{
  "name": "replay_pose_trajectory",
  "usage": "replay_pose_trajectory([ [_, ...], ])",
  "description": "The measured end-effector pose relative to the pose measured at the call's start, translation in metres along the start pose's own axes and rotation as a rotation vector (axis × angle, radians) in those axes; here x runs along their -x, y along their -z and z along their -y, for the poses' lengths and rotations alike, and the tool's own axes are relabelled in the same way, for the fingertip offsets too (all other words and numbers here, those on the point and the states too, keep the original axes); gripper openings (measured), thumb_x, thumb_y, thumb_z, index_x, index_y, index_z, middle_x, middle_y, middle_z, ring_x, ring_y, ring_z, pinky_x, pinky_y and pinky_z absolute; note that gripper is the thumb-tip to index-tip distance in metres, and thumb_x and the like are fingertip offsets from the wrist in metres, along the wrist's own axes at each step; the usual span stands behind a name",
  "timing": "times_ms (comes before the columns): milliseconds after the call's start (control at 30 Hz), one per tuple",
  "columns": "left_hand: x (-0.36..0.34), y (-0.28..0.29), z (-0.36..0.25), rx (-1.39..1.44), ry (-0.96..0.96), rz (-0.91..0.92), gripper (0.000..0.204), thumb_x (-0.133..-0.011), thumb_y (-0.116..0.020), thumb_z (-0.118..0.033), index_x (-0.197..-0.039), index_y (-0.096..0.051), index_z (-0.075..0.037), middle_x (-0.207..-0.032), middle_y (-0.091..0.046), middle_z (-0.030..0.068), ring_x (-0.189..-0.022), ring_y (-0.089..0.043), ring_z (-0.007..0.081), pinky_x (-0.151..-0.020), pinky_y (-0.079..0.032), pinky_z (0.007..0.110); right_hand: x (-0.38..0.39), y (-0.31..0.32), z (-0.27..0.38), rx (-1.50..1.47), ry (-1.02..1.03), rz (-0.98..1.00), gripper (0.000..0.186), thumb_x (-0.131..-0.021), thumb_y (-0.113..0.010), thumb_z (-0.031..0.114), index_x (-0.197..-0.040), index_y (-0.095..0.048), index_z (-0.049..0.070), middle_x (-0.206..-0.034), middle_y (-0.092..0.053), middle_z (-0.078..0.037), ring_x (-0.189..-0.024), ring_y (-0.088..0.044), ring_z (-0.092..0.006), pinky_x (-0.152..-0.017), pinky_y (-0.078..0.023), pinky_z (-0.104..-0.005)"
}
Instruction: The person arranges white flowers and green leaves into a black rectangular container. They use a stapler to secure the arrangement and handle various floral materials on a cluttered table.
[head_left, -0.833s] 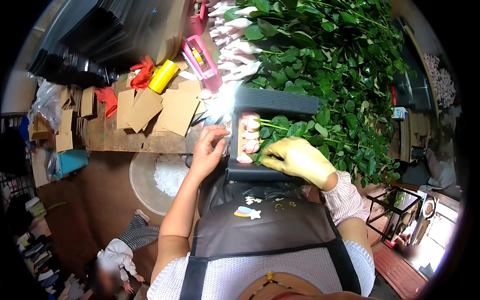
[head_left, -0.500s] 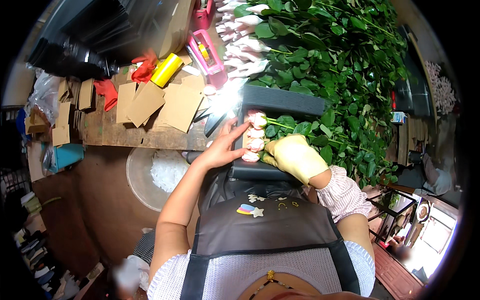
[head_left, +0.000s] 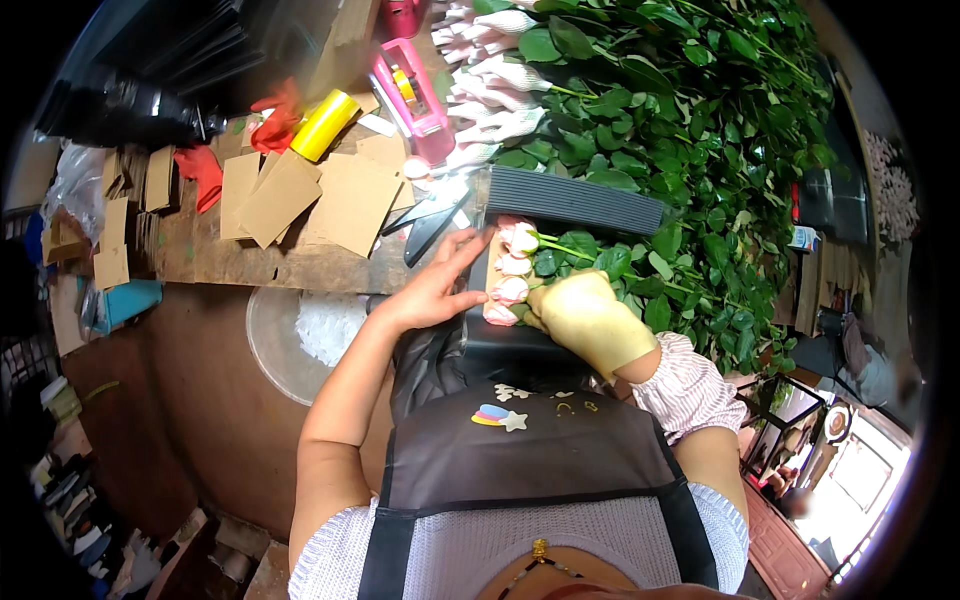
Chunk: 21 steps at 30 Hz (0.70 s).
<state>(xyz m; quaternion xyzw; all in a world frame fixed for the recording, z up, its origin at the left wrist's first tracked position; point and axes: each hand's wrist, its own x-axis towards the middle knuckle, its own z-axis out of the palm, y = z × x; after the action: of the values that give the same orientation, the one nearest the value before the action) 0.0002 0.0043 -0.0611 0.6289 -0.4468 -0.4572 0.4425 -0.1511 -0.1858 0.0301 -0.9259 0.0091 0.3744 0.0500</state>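
Several pink roses (head_left: 510,290) beside gloved right hand (head_left: 590,315)

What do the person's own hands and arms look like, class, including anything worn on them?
The left hand is bare, without a glove. The right hand wears a plain, pale yellow glove. A loose, pink-and-white striped sleeve cover wraps the right forearm. Pale, knitted short sleeves show at both shoulders.
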Motion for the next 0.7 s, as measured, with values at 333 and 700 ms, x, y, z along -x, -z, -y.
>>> replay_pose_trajectory([
  [333, -0.002, -0.006, -0.006, -0.067, 0.043, 0.005, 0.093, -0.085, -0.068, -0.014, -0.165, -0.023, -0.024, -0.162, -0.016, 0.0285, -0.143, -0.034, 0.042, -0.103, -0.045, 0.039, 0.021, -0.001, -0.008, -0.105, 0.166, -0.263, 0.033, -0.098, -0.062, 0.038, -0.081, -0.068, 0.011, -0.071, -0.07, -0.012, -0.066, -0.069, -0.034, -0.065, -0.054, -0.0467],
  [700, -0.007, 0.008, -0.002, 0.054, 0.037, 0.075, 0.081, -0.088, -0.063, -0.016, -0.162, -0.031, -0.012, -0.16, -0.024, 0.0244, -0.154, -0.013, 0.0372, -0.125, -0.012, 0.044, 0.009, -0.006, -0.013, -0.203, 0.219, -0.281, 0.027, -0.095, -0.065, 0.035, -0.083, -0.07, 0.011, -0.076, -0.072, -0.011, -0.07, -0.07, -0.035, -0.069, -0.054, -0.0456],
])
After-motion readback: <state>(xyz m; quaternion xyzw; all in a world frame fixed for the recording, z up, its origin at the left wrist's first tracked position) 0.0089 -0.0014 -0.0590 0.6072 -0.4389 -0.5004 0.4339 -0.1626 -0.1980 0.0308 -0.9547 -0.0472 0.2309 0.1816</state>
